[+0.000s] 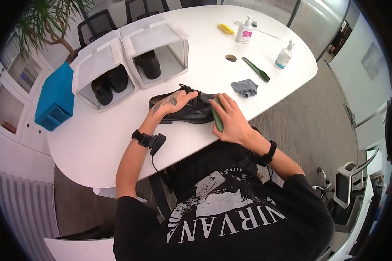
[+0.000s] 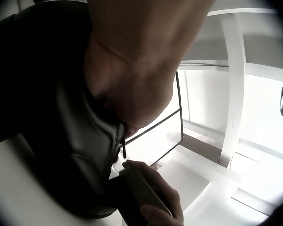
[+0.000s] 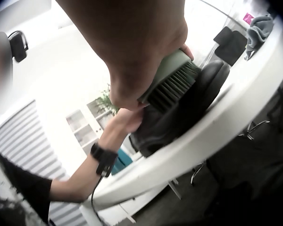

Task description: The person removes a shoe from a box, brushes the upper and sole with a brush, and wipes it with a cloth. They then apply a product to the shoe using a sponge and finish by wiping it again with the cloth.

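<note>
A black lace-up dress shoe [image 1: 185,114] lies on the white table with its toe to the right. My left hand [image 1: 173,102] holds it at the opening, thumb reaching toward the laces [image 1: 197,104]; the other fingers are mostly hidden. In my right hand [image 1: 233,119] is a green brush [image 1: 217,115], gripped along its back. Its dark bristles [image 3: 174,92] press against the toe end in the right wrist view. From the left wrist, the shoe's side [image 2: 80,127] fills much of the view, with the brush [image 2: 144,190] at the toe.
Behind the shoe stand two white boxes [image 1: 154,37] with black shoes [image 1: 148,65] inside, and a blue holder [image 1: 55,98] to their left. Rightward lie a grey cloth [image 1: 245,88], a green long-handled brush [image 1: 256,69], pump bottles [image 1: 245,32] and a yellow item [image 1: 225,29].
</note>
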Motion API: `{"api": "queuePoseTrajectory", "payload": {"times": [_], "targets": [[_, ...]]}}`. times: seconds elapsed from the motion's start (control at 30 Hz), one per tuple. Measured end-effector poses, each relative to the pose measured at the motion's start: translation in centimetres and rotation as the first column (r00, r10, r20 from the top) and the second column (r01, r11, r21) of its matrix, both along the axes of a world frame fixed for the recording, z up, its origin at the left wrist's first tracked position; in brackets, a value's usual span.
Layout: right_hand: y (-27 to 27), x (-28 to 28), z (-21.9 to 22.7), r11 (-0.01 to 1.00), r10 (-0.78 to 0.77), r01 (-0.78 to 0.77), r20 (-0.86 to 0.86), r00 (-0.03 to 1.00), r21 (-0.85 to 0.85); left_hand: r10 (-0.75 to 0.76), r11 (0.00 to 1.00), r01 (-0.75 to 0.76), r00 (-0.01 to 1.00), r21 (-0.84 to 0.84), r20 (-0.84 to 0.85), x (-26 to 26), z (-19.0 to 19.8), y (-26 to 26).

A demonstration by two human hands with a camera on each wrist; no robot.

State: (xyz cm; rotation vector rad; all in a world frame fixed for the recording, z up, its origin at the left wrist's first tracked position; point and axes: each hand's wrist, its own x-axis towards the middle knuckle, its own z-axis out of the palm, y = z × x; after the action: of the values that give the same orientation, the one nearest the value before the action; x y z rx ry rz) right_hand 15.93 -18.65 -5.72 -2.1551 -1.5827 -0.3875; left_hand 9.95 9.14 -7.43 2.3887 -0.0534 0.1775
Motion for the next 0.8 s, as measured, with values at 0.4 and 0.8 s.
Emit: {"api": "queuePoseTrajectory", "payload": {"times": [0.4, 0.8], "targets": [[-0.7, 0.4, 0.5, 1.000, 0.020, -0.020, -0.006, 1.000, -0.024, 0.108, 0.994, -0.111, 0.956, 0.005, -0.272, -0.1, 2.1, -0.6], [2.5, 0.9, -1.0, 0.990, 0.082, -0.070, -0.099, 0.992, 0.121, 0.026, 0.996, -0.046, 0.972, -0.082, -0.232, -0.3, 1.9, -0.2]]}}
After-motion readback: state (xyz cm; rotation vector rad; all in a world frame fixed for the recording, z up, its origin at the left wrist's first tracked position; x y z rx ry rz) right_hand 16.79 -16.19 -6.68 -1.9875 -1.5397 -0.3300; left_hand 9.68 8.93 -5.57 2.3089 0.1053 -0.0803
